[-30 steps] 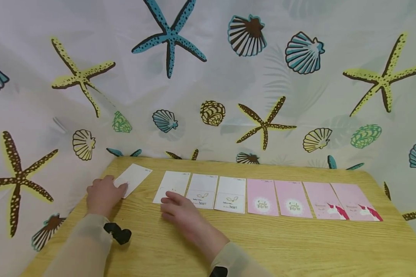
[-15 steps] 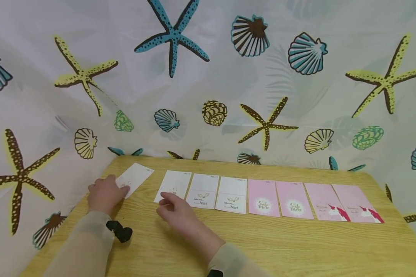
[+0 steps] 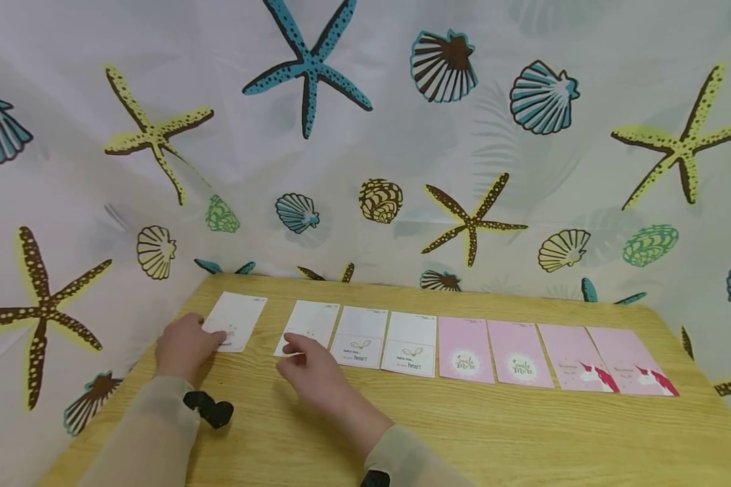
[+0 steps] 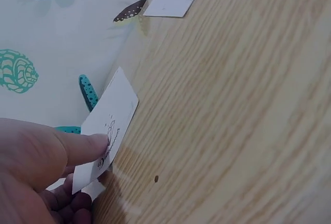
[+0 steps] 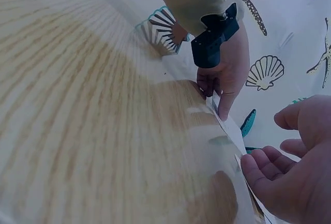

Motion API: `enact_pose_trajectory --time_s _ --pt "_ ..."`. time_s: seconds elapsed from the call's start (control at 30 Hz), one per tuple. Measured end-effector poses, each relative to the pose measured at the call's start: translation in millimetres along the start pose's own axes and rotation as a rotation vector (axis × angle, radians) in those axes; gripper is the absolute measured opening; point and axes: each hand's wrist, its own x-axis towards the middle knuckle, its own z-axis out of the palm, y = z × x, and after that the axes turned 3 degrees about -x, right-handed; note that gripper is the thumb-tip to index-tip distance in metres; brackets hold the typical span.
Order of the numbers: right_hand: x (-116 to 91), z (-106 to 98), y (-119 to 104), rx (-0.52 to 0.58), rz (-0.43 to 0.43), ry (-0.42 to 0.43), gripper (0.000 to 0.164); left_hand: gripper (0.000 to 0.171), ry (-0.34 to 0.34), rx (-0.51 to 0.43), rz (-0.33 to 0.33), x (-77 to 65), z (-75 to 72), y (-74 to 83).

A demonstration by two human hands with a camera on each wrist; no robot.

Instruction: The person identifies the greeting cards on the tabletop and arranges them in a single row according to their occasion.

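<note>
My left hand (image 3: 185, 348) pinches the lower left part of a white greeting card (image 3: 237, 314) at the row's left end. In the left wrist view the thumb (image 4: 85, 149) lies on the card's printed face, and curled fingers sit under its edge. Small gold print and dark lettering show beside the thumb. My right hand (image 3: 319, 379) hovers by the lower edge of the neighbouring white card (image 3: 317, 314), partly covering its print. Its fingers are loosely bent and hold nothing; in the right wrist view thumb and fingers (image 5: 269, 167) stand apart.
Rightward the row continues with white cards bearing gold wings (image 3: 411, 345), pink "Smile More" cards (image 3: 466, 348) and pink unicorn cards (image 3: 575, 355). All lie on a wooden table (image 3: 493, 439). A curtain (image 3: 341, 155) printed with starfish and shells hangs behind and at the sides.
The leftmost card has turned from a slant to nearly line up with the row, still under my left hand. My right hand's fingers have drawn in slightly from the neighbouring card.
</note>
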Motion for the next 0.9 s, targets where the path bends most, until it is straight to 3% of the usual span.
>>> enact_pose_trajectory --time_s 0.17,0.37,0.67,0.9 --pt "4.0 0.3 -1.9 -0.005 0.013 0.002 0.053 0.050 0.003 -0.045 -0.051 -0.8 -2.3 -0.5" --pt "8.1 0.6 -3.8 -0.003 0.030 0.006 0.053 0.048 0.004 -0.094 -0.092 -0.6 -5.7 -2.0" --pt "12.2 3.5 -7.4 -0.009 0.052 0.001 0.055 0.049 0.046 -0.187 -0.040 -6.6 -1.1 4.2" --pt "15.8 11.5 -8.4 -0.015 0.095 -0.013 0.060 0.049 0.029 -0.215 -0.021 -13.2 2.9 16.0"
